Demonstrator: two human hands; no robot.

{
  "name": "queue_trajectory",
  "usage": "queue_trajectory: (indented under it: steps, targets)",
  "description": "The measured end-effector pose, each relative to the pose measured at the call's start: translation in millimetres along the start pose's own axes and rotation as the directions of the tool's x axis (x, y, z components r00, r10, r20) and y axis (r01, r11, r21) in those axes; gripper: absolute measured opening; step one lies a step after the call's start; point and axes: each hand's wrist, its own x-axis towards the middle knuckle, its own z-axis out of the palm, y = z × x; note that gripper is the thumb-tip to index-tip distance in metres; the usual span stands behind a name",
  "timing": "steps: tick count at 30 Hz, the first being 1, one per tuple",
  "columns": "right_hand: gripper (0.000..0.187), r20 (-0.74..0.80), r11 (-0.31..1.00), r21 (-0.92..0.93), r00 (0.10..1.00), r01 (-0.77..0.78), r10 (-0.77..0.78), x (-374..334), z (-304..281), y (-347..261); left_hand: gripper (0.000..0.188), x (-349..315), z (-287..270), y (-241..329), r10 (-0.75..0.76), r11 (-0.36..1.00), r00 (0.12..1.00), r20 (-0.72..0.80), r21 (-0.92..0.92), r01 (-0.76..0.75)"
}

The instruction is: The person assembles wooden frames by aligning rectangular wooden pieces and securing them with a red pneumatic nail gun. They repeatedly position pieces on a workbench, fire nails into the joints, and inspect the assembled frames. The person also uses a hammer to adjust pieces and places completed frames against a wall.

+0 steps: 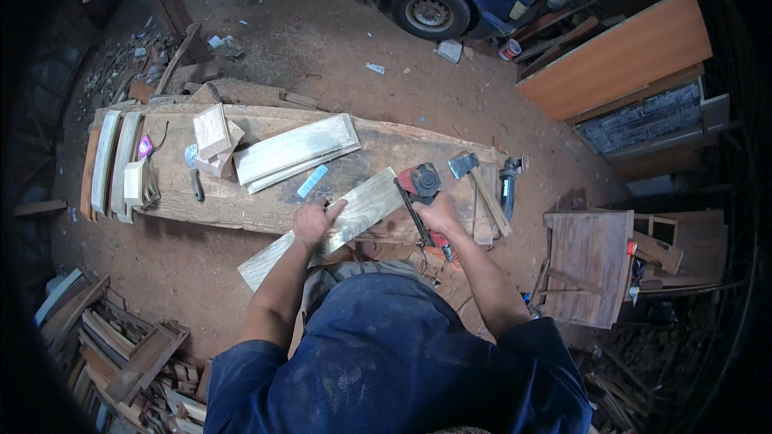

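Likely light, stiff plank (pixel 366 206) overhangs near edge of bench (pixel 229 210) — left hand (pixel 312 223) clamps its long side, sensible hold; right hand (pixel 437 215) grips nail gun (pixel 420 182).

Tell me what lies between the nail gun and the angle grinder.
The head view shows a hatchet between the nail gun and the angle grinder.

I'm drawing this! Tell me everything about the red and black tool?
The red and black tool looks like a nail gun, maybe metal and plastic. It has a rounded red head with a dark cap, and a long, narrow black part along its left side. More red shows nearer the person. The right hand grips it, beside the right end of the pale board. I can't tell whether tool and board touch.
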Motion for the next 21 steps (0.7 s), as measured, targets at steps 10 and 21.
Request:
queue_trajectory:
  steps: [10, 21]
  targets:
    - [0.045, 0.021, 1.000, 0.012, 0.999, 0.026, -0.027, -7.7, -6.6, 9.6, 0.078, 3.6, 5.3, -4.5, 0.010, 0.999, 1.000, 0.014, 0.036, -0.011]
    - [0.046, -0.043, 0.997, -0.007, 0.996, 0.075, -0.075, -5.0, -2.0, 27.3, 0.077, 2.4, 4.1, -1.8, 0.002, 1.000, 1.000, 0.005, 0.022, -0.002]
